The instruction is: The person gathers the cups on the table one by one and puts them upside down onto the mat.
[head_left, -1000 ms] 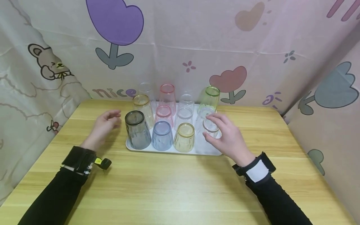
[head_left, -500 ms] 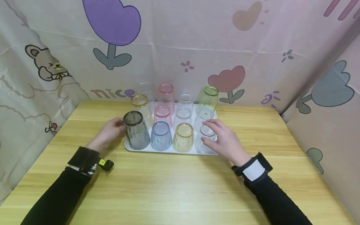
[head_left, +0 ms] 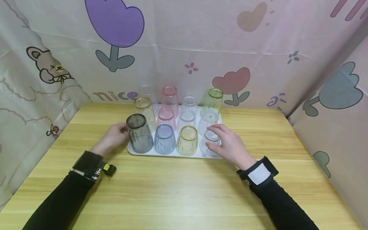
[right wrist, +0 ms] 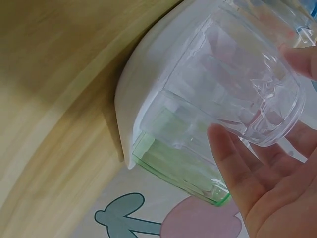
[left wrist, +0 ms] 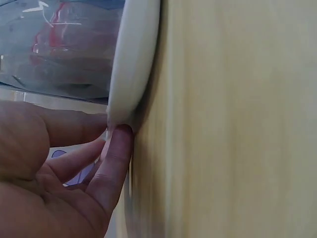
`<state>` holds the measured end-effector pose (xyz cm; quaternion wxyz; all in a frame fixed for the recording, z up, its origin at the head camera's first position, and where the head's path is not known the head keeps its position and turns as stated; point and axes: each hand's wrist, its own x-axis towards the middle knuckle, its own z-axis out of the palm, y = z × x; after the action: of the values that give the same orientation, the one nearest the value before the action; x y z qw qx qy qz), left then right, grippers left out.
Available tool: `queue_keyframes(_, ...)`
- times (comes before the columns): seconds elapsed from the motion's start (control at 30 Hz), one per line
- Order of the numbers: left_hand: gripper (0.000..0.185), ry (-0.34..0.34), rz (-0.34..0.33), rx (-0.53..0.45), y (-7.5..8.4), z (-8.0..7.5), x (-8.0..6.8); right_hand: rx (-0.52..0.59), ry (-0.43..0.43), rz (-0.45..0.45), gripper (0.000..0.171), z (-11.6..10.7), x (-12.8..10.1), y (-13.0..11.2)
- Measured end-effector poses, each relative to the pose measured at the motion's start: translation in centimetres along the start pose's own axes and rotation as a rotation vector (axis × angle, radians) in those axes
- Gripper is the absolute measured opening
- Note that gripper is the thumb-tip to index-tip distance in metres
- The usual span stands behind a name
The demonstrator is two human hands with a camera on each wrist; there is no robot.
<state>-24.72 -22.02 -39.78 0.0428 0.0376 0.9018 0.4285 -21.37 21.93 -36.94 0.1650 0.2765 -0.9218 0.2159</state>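
Observation:
A white tray [head_left: 172,155] on the wooden table carries several upturned cups. My left hand [head_left: 115,137] rests at the tray's left edge, beside the grey cup [head_left: 139,134]. In the left wrist view its fingertips [left wrist: 119,139] touch the tray's rim [left wrist: 133,59], fingers fairly straight. My right hand [head_left: 212,138] curls round the small clear cup [head_left: 207,149] at the tray's front right corner. In the right wrist view its fingers [right wrist: 242,173] lie against that clear cup [right wrist: 237,84].
A blue cup [head_left: 165,139] and a yellow cup [head_left: 187,140] stand in the front row; pink, clear and green cups [head_left: 213,100] stand behind. Patterned cloth walls close in the table at the back and both sides. Bare wood [head_left: 178,191] lies before the tray.
My left hand has slid right up to the tray's left edge by the grey cup. My right hand has settled lower around the clear cup.

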Motion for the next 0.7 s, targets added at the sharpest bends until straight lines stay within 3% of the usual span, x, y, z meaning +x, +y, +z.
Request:
queue_keyframes(0.27, 0.034, 0.014, 0.014, 0.044, 0.1, 0.2, 0.0, 0.013, -0.026, 0.012, 0.055, 0.1, -0.2, 0.1)
queue_keyframes(0.5, 0.038, -0.036, -0.005, 0.054, 0.6, 0.2, 0.4, 0.041, -0.051, 0.052, 0.060, -0.2, 0.0, 0.4)
queue_keyframes(0.6, 0.045, -0.030, 0.001, 0.092, 1.0, -0.3, 0.6, 0.058, -0.011, 0.076, 0.060, -0.5, 0.5, 1.0)
queue_keyframes(0.7, 0.050, 0.025, 0.043, 0.162, 1.1, -1.1, 1.0, 0.069, 0.073, 0.112, 0.057, -0.9, 0.9, 1.8)
